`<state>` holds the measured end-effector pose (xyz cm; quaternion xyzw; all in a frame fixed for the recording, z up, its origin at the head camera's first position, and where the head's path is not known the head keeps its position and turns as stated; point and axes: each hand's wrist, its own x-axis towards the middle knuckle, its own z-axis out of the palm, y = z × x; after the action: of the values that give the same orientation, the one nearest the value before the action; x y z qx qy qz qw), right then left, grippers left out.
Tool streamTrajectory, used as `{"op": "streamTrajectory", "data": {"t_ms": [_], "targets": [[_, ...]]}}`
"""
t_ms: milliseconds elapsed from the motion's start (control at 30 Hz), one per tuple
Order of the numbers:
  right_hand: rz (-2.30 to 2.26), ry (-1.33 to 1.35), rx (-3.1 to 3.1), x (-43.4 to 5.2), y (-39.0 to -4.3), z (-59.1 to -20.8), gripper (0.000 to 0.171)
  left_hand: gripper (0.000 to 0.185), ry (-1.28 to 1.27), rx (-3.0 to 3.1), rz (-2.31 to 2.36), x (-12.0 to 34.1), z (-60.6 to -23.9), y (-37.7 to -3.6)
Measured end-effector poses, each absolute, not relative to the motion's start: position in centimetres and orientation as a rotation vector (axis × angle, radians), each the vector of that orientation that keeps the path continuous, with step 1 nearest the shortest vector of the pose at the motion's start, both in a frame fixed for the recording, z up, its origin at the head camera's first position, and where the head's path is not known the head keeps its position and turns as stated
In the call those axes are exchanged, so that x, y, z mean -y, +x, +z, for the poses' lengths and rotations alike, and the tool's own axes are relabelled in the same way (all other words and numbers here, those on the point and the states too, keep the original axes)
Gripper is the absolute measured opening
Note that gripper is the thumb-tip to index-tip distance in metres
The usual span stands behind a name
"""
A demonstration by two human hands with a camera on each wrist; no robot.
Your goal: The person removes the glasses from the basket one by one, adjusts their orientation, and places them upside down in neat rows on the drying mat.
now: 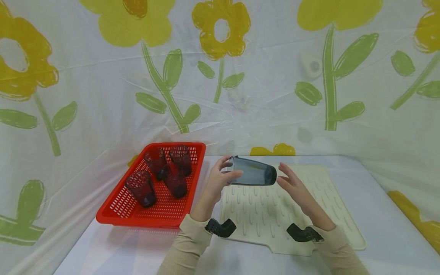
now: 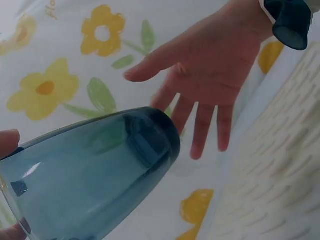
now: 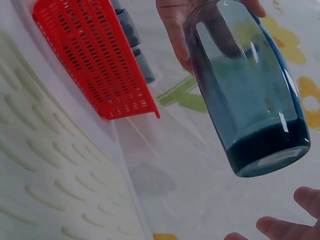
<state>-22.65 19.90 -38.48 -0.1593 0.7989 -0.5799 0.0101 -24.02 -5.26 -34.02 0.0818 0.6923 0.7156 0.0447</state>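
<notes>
A blue-grey tinted drinking glass (image 1: 252, 172) is held on its side in the air above the cream drying mat (image 1: 271, 206). My left hand (image 1: 220, 177) grips it round the rim end, with its thick dark base pointing right. Just beyond that base is my right hand (image 1: 292, 183), its fingers spread and slightly apart from the glass. In the left wrist view the right hand (image 2: 205, 70) shows its palm, holding nothing. The right wrist view shows the glass (image 3: 250, 90) base down, with the left hand (image 3: 175, 25) behind its upper end.
A red perforated basket (image 1: 151, 221) stands left of the mat, with several tinted glasses (image 1: 141, 189) leaning inside. Behind the white table (image 1: 347, 172) hangs a flower-patterned sheet (image 1: 268, 95). Each wrist wears a black camera mount (image 1: 221, 228).
</notes>
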Motion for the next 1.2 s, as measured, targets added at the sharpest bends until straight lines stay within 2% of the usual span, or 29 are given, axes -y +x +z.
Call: {"op": "streamTrajectory", "data": {"t_ms": [500, 800, 1033, 1200], "targets": [[-1.964, -0.399, -2.355, -18.2, -23.0, -38.7, 0.064, 0.065, 0.224, -1.882, 2.298, 4.2, -36.4, -24.4], [-2.219, -0.336, -2.2, -17.4, -23.3, -38.9, 0.051, 0.064, 0.211, -1.797, 2.407, 3.6, -37.3, -24.1], [-2.518, -0.351, -1.916, -16.6, -23.4, -39.1, 0.027, 0.062, 0.194, -1.723, 2.543, 2.6, -38.1, -24.0], [-2.634, -0.34, -1.752, -16.1, -23.4, -38.6, 0.028, 0.061, 0.203, -1.683, 2.605, 1.9, -38.7, -23.8]]}}
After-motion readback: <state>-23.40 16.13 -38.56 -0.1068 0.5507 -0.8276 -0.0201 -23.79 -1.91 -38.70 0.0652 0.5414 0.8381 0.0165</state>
